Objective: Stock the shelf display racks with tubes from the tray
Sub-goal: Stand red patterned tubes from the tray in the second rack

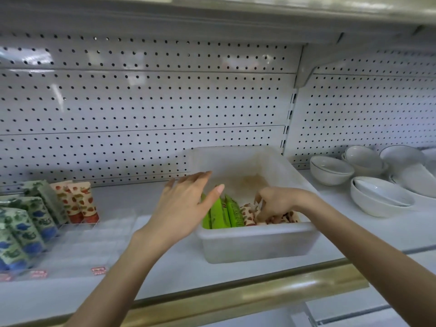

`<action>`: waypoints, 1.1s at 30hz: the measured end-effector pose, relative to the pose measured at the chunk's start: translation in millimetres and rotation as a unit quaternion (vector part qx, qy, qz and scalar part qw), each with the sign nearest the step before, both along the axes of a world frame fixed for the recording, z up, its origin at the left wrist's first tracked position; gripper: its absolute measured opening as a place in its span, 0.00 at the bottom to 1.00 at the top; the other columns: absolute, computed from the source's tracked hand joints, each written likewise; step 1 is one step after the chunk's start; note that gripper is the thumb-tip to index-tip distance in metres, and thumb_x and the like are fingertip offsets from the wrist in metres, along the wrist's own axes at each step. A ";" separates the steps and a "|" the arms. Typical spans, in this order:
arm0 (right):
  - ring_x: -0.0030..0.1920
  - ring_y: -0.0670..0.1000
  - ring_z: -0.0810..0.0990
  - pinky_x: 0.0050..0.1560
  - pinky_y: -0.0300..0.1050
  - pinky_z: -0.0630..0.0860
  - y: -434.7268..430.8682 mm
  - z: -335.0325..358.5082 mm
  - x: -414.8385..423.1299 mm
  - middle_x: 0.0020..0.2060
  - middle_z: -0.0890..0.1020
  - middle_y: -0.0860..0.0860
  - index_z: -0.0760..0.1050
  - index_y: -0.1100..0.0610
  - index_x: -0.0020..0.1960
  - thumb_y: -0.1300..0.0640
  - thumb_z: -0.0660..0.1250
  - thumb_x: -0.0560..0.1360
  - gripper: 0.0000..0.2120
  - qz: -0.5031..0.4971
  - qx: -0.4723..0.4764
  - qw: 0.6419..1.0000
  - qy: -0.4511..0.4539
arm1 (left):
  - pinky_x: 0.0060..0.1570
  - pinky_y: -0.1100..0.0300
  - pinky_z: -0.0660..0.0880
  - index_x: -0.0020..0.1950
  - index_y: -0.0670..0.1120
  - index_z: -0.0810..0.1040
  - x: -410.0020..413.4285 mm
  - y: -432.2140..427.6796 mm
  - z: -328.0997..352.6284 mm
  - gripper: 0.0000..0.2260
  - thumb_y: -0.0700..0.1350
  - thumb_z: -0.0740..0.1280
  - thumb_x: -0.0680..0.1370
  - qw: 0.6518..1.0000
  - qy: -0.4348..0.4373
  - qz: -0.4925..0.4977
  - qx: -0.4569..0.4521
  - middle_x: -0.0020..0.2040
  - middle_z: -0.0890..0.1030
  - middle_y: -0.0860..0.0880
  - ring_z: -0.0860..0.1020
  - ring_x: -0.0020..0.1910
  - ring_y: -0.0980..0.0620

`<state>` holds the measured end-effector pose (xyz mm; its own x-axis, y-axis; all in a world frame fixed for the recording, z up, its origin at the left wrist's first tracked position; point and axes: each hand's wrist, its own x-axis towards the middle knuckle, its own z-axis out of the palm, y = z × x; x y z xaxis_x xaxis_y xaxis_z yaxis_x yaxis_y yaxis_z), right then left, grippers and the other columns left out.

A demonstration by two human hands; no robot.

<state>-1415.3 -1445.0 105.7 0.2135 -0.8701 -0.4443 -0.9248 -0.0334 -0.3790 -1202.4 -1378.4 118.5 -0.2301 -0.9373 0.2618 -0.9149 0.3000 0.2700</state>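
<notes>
A white plastic tray [257, 244] stands on the shelf and holds green tubes [232, 212] on its left and cream tubes with a red-orange print [249, 214] on its right. My right hand [277, 202] is down inside the tray, fingers curled among the printed tubes; which tube it grips is hidden. My left hand [182, 200] hovers with fingers straight over the tray's left edge, above the green tubes. At the left, a clear display rack [94, 239] carries rows of blue-green printed tubes [26, 223] and two red-printed tubes [79, 200] at its back.
White bowls [331, 169] and plates [401, 161] are stacked on the shelf right of the tray. A pegboard back wall [141, 109] rises behind. A brass-coloured rail [236, 298] runs along the shelf's front edge. Red price tags [99, 270] sit at the rack's front.
</notes>
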 end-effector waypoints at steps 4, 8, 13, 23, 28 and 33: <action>0.35 0.52 0.77 0.40 0.45 0.78 0.8 1.3 0.7 0.36 0.77 0.56 0.74 0.63 0.47 0.59 0.72 0.72 0.10 0.001 0.012 0.995 -0.098 | 0.71 0.52 0.54 0.73 0.53 0.62 -4.8 -0.2 0.9 0.29 0.65 0.45 0.76 1.000 0.009 -0.004 -0.019 0.72 0.66 0.53 0.62 0.71 0.52; 0.43 0.53 0.79 0.46 0.46 0.78 4.6 5.9 5.5 0.45 0.78 0.56 0.73 0.63 0.56 0.60 0.72 0.71 0.16 -0.015 0.000 0.964 -0.266 | 0.69 0.55 0.57 0.72 0.53 0.64 -8.8 -0.9 2.9 0.23 0.60 0.51 0.79 0.999 0.040 -0.013 -0.026 0.71 0.68 0.53 0.64 0.71 0.52; 0.47 0.51 0.82 0.51 0.46 0.81 12.6 21.0 14.5 0.45 0.82 0.54 0.76 0.59 0.48 0.63 0.70 0.71 0.07 0.008 -0.099 0.879 -0.467 | 0.62 0.57 0.64 0.71 0.52 0.66 -12.5 -5.3 5.8 0.23 0.59 0.55 0.78 0.997 0.073 -0.022 -0.004 0.69 0.71 0.51 0.68 0.68 0.50; 0.42 0.49 0.84 0.44 0.39 0.81 21.6 31.7 12.4 0.39 0.84 0.49 0.76 0.59 0.45 0.63 0.69 0.65 0.09 0.001 -0.117 0.777 -0.619 | 0.40 0.47 0.78 0.48 0.47 0.75 -31.1 -11.1 6.9 0.11 0.54 0.65 0.76 0.964 0.256 -0.075 0.023 0.38 0.82 0.48 0.81 0.38 0.49; 0.43 0.49 0.83 0.46 0.41 0.80 20.6 26.5 14.1 0.40 0.83 0.50 0.76 0.59 0.44 0.61 0.71 0.64 0.09 0.020 -0.128 0.796 -0.592 | 0.40 0.61 0.76 0.47 0.46 0.77 -28.6 -8.4 7.0 0.10 0.52 0.67 0.75 0.960 0.269 -0.080 0.026 0.40 0.83 0.50 0.80 0.37 0.58; 0.48 0.51 0.82 0.48 0.45 0.80 14.4 33.3 10.7 0.43 0.83 0.52 0.81 0.57 0.42 0.52 0.67 0.68 0.09 0.009 -0.128 0.770 -0.625 | 0.37 0.67 0.74 0.47 0.44 0.79 -22.7 -6.1 11.0 0.11 0.51 0.69 0.73 0.953 0.289 -0.080 0.032 0.41 0.84 0.49 0.80 0.39 0.56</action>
